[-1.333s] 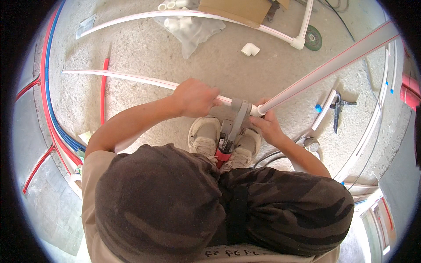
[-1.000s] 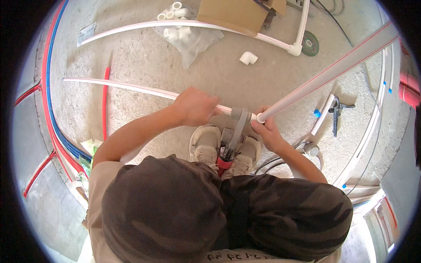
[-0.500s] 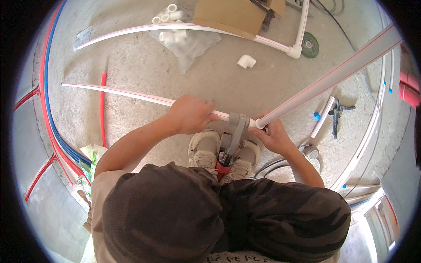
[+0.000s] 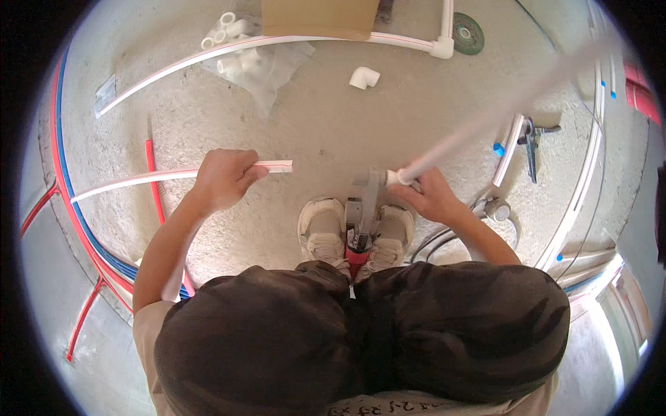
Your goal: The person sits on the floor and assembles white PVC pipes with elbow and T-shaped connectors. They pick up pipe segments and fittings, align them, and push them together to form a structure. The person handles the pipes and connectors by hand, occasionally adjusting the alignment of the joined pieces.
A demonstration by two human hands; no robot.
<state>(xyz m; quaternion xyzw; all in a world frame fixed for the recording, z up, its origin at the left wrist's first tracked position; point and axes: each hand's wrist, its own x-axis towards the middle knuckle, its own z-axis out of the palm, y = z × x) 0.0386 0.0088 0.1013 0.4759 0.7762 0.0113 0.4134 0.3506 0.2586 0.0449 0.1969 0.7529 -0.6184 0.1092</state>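
Note:
My left hand [image 4: 225, 179] is wrapped round a white plastic pipe [image 4: 279, 166] with a red stripe, close to its free end. That end stands apart from the pipe welding iron [image 4: 371, 204], whose grey head is blurred and whose red handle is gripped between my shoes. On the other side, my right hand [image 4: 431, 197] is closed on a white elbow fitting [image 4: 403, 177] joined to a long white pipe [image 4: 496, 118] slanting up to the right. The fitting is right beside the iron's head; whether they touch, I cannot tell.
A loose white elbow [image 4: 364, 78], a bag of fittings [image 4: 267, 76], a cardboard box [image 4: 319, 17] and a jointed pipe [image 4: 409, 41] lie ahead. To the right are a pipe cutter [image 4: 533, 149], a short pipe [image 4: 510, 149] and a cable. Red and blue pipes [image 4: 66, 139] run along the left.
My left hand has drawn its pipe leftward, away from the welding iron's head, baring the pipe end. My right hand keeps hold of the elbow; its long pipe is now blurred.

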